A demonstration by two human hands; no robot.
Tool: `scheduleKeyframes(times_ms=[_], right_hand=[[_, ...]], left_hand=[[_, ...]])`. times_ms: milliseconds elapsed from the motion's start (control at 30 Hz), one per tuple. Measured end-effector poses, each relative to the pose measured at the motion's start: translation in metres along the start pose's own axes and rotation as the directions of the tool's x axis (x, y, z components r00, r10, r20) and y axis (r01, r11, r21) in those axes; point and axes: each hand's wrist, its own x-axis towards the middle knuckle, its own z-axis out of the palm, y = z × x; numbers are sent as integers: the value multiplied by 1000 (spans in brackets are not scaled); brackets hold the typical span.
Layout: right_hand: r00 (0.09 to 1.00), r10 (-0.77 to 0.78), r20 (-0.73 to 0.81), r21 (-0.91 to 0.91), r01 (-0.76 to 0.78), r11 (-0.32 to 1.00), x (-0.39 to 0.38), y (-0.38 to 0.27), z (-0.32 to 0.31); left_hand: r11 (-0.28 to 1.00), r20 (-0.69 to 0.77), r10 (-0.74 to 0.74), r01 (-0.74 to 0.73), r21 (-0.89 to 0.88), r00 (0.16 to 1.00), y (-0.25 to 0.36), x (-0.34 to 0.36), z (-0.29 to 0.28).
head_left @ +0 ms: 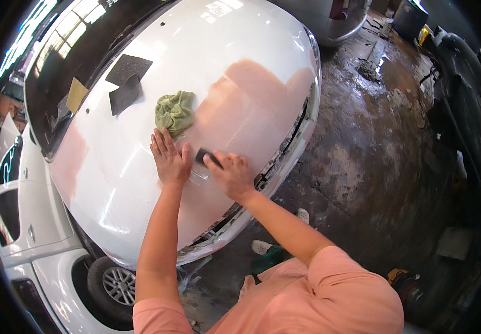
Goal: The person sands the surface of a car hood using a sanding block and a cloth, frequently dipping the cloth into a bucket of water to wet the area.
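Observation:
A white car hood (123,183) with pinkish filler patches (246,103) spreads out below me. Flat on it, fingers stretched out, rests my left hand (172,161), just below a crumpled green cloth (174,113). My right hand (230,173) grips a small dark sanding block (203,155) and presses it on the hood beside the left hand. Whether sandpaper is wrapped round the block is too small to tell. Farther up the hood lie two dark sheets of sandpaper (129,69), partly overlapping.
A tan sheet (76,95) sits by the windshield's base. Another white vehicle (40,222) stands at the left, and a silver car's bumper (335,25) at the far side. Black car parts (466,106) are piled along the right. The dark floor (357,150) looks wet.

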Motion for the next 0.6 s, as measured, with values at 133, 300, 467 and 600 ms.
scheduleKeyframes(times_ms=[133, 300, 467, 600], right_hand=[[999, -18, 31, -182, 24, 983, 36, 72, 3], [926, 351, -142, -97, -366, 926, 58, 75, 2], [996, -78, -50, 170, 86, 982, -19, -20, -2], [953, 279, -118, -92, -290, 953, 62, 116, -6]], left_hand=[[1000, 14, -6, 6, -1, 1000, 2, -2, -3], [1000, 30, -3, 3, -3, 1000, 11, 4, -4], [1000, 37, 6, -5, -3, 999, -20, -7, -3], [995, -3, 74, -73, 72, 997, 0, 12, 6]])
